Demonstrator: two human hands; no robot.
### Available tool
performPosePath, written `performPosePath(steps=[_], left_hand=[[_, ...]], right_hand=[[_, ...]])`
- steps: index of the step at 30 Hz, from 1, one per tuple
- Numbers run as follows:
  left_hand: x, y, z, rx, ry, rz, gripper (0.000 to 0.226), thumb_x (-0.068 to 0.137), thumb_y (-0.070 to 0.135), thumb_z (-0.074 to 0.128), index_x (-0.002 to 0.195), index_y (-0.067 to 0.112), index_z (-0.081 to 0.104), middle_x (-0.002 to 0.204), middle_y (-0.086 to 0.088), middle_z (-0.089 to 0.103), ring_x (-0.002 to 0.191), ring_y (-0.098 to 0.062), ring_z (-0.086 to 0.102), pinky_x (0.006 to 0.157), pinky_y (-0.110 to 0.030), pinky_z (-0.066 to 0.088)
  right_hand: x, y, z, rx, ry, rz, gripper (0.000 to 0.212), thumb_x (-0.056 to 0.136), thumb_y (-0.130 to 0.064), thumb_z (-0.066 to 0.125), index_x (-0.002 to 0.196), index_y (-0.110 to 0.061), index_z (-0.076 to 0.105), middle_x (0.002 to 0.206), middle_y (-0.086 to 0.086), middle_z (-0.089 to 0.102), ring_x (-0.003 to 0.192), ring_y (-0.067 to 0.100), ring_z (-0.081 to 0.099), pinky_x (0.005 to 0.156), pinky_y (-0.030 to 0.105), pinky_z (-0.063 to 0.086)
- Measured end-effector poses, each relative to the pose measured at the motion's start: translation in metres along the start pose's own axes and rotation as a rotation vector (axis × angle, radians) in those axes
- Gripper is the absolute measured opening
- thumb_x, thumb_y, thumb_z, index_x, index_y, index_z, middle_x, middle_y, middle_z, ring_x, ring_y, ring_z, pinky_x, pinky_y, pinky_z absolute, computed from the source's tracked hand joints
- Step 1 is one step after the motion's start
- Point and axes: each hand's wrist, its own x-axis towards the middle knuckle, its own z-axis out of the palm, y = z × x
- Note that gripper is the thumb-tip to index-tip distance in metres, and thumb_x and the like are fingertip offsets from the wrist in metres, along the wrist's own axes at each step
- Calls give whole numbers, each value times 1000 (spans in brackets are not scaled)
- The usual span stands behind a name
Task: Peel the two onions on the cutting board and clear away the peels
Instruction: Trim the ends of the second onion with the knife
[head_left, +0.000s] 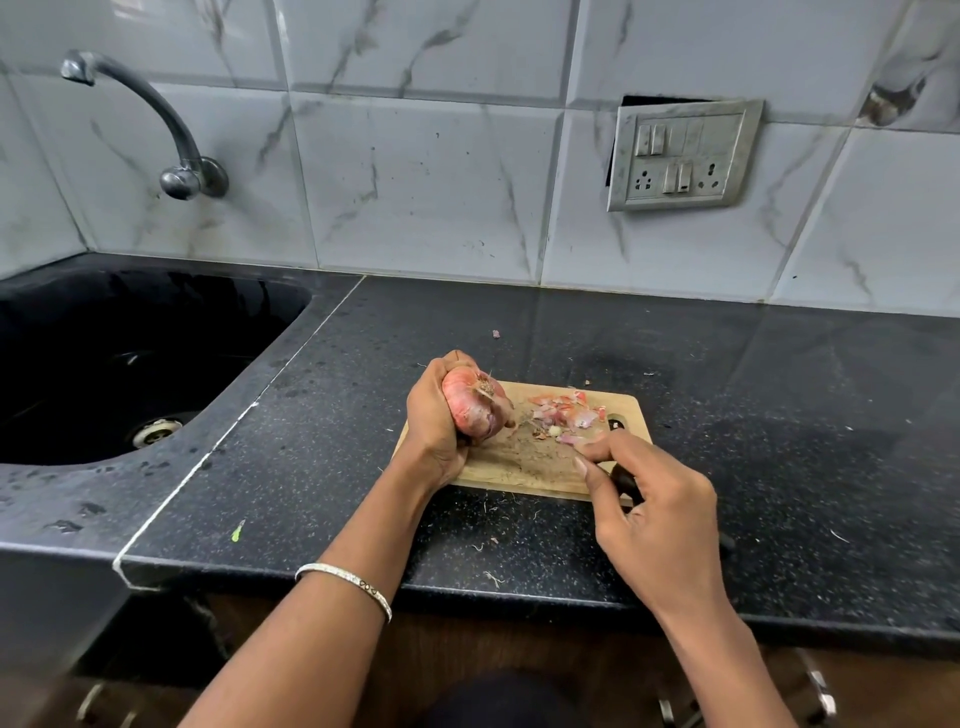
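Note:
My left hand (434, 421) grips a pink-red onion (475, 402) over the left end of the wooden cutting board (519, 462), root end facing up and its papery skin still on. A heap of pink peels (563, 413) lies on the board's far right part. My right hand (654, 509) hovers over the board's near right corner with its fingers curled round a dark knife handle (626, 483); the blade is hidden. Only one onion is in sight.
The board lies on a black speckled counter (779, 415). A black sink (130, 358) is sunk in at the left, under a wall tap (171, 135). A switch and socket plate (683, 156) hangs on the tiled wall. Small scraps dot the counter near its front edge.

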Motion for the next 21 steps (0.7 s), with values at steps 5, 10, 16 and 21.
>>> performPosePath(steps=[5, 10, 16, 21], left_hand=[[-1, 0, 2, 12, 2, 5, 35, 100, 12, 33, 69, 7, 48, 43, -3, 50, 33, -15, 52, 35, -22, 47], [-1, 1, 0, -28, -45, 3, 33, 97, 12, 32, 67, 8, 46, 51, -9, 48, 36, -20, 52, 36, -24, 45], [-2, 1, 0, -13, -42, -2, 33, 98, 15, 32, 69, 8, 46, 47, -5, 48, 34, -18, 52, 36, -22, 45], [2, -1, -5, 15, -85, 12, 31, 97, 17, 32, 72, 7, 46, 53, -13, 49, 39, -27, 54, 37, -25, 46]], right_hand=[[-1, 0, 1, -3, 1, 11, 20, 82, -2, 78, 90, -17, 70, 84, -12, 70, 74, 13, 66, 60, 38, 57], [-1, 1, 0, -14, 15, 49, 22, 80, -1, 80, 87, -19, 69, 83, -13, 70, 73, 13, 66, 59, 38, 56], [1, -4, 1, -57, 24, 46, 21, 80, -1, 79, 87, -17, 68, 84, -12, 70, 73, 13, 66, 59, 35, 56], [2, -5, 2, -110, 29, 43, 26, 75, 4, 79, 88, -16, 68, 84, -11, 69, 73, 15, 64, 59, 30, 51]])
